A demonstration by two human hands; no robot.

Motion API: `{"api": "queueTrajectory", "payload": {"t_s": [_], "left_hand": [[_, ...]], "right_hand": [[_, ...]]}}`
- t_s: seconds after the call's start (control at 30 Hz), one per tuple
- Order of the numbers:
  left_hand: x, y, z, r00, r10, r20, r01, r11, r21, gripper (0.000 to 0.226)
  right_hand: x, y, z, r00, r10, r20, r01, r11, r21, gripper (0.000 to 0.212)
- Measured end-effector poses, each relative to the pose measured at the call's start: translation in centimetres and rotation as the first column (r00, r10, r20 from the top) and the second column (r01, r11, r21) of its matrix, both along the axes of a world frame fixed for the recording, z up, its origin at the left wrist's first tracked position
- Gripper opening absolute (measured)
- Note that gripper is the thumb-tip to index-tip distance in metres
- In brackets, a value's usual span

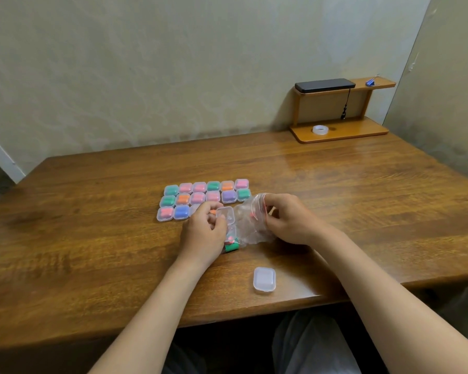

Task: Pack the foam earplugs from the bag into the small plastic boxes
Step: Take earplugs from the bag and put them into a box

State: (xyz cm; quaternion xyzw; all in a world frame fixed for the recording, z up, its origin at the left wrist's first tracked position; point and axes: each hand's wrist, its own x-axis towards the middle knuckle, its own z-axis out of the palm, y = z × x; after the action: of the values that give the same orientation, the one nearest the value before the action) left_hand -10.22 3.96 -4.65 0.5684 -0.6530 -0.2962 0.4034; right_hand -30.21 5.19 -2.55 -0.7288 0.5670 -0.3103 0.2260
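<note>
Now left grip (203,231) holds small box (225,212), right grip (288,220) pinches bag (250,229).

Wooden table (92,238) with visible grain, filling the middle and lower frame. At upper right, a two-tier wooden shelf (362,132) stands on the table's far corner, against the wall (173,63). Top tier: a flat black rectangular device (324,84) at left and a blue binder clip (371,81) at right. A thin black cord (347,103) hangs from the device. Lower tier: a roll of clear tape (320,129), lying flat. The pale, mottled wall spans the upper frame.
</note>
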Motion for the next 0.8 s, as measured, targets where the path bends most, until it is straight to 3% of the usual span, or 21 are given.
{"api": "queueTrajectory", "payload": {"t_s": [0.33,0.63,0.8], "left_hand": [[-0.3,0.3,0.7,0.999,0.013,-0.053,-0.012,1.0,0.021,0.017],[0.3,0.3,1.3,0.978,0.05,-0.201,-0.041,0.998,0.05,0.007],[0.5,0.8,1.9,0.968,0.059,-0.242,-0.059,0.998,0.01,0.019]], "right_hand": [[-2.4,1.9,0.4,0.996,-0.054,0.071,0.059,0.995,-0.076,0.023],[-2.9,2.5,1.1,0.987,-0.104,0.126,0.13,0.968,-0.216,0.009],[-2.3,3.0,1.9,0.977,-0.175,0.121,0.207,0.919,-0.334,0.007]]}}
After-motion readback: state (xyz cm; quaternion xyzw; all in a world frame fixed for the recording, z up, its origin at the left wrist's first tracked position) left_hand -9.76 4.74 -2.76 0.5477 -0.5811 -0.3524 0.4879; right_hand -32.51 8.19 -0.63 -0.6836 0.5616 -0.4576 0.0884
